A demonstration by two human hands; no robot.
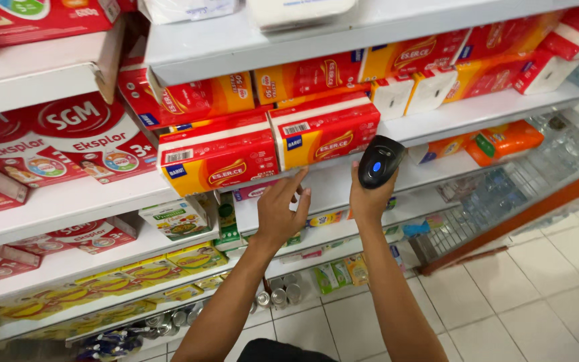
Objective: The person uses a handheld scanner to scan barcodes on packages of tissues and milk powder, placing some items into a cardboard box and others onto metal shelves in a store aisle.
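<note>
Scanning looks to be under way along the white shelf (437, 121), judging by how the hands stand. The right hand (368, 194) is clenched around a black handheld barcode scanner (378, 161), its blue light showing, raised just below the front edge of that shelf and pointed up towards the stock. The left hand (281, 211) is released, fingers spread, with the fingertips (299, 177) reaching up to the shelf's front edge, right under two red-and-yellow cartons (269, 149) that sit side by side at that edge, barcode labels facing out. Whether either carton has been read I cannot tell; neither is lifted or pulled forward. More red-and-yellow cartons (316, 75) fill the same shelf behind and to the right, so much stock appears left. Cans (276, 295) sit on the lowest shelf near the tiled floor (544, 295).
</note>
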